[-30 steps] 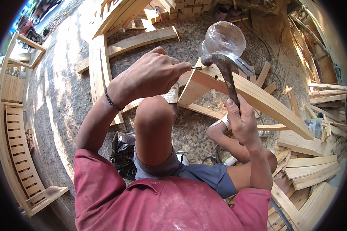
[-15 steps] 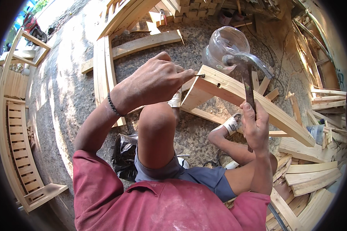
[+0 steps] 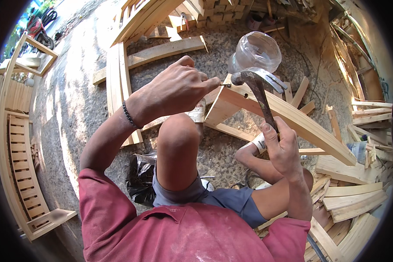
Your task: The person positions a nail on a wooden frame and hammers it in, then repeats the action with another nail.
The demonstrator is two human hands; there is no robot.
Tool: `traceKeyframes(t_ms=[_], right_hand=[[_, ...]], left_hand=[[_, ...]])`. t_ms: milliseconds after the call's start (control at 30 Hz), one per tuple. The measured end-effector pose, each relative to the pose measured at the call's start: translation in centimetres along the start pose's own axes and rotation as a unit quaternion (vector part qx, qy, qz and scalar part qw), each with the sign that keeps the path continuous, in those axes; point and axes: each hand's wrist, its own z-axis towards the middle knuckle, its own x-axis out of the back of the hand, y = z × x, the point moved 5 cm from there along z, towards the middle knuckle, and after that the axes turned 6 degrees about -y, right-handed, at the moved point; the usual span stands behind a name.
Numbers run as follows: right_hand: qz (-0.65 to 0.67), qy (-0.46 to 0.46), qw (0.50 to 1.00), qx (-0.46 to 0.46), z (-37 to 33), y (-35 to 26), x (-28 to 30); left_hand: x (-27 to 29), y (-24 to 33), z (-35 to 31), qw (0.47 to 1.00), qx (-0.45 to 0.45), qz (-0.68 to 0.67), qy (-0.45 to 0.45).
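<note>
From the middle of the view, a long, pale, squared wooden plank (image 3: 299,118) runs from one o'clock to between three and four, with a small dark hole (image 3: 246,95) near its upper end. The left hand (image 3: 181,85), at about eleven o'clock, is closed, pinching a thin, dark metal rod (image 3: 225,85) whose free tip points to three o'clock at the plank's end edge; whether it is seated in the wood cannot be told. The right hand (image 3: 284,142), at three o'clock, is wrapped firmly around the handle of a dark-shafted steel claw hammer (image 3: 262,98). Its striking face is just beside the rod's tip, its claw points toward three o'clock, and contact with the wood cannot be judged. Just beyond the plank's far edge, past one o'clock, a clear, rounded plastic jar (image 3: 260,52) limits the room behind the hammer head. Rough grey ground (image 3: 63,131) stretches at nine o'clock, between the left forearm and a pale slatted wooden bench (image 3: 22,170). A crumpled black plastic bag (image 3: 139,183) sits beside the bent knee at half past seven, and loose pale boards (image 3: 353,198) crowd four o'clock, below the plank's lower end.
</note>
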Motion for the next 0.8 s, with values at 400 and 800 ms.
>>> traceKeyframes(t_ms=[400,800], right_hand=[[0.05,0.095,0.988,0.115,-0.8,-2.4,4.2],[-0.118,-0.014,0.993,0.01,-0.2,-0.4,2.3]], left_hand=[[-0.2,0.1,-0.5,1.0,0.006,0.011,-0.002],[0.3,0.1,-0.6,0.997,-0.044,-0.009,0.068]])
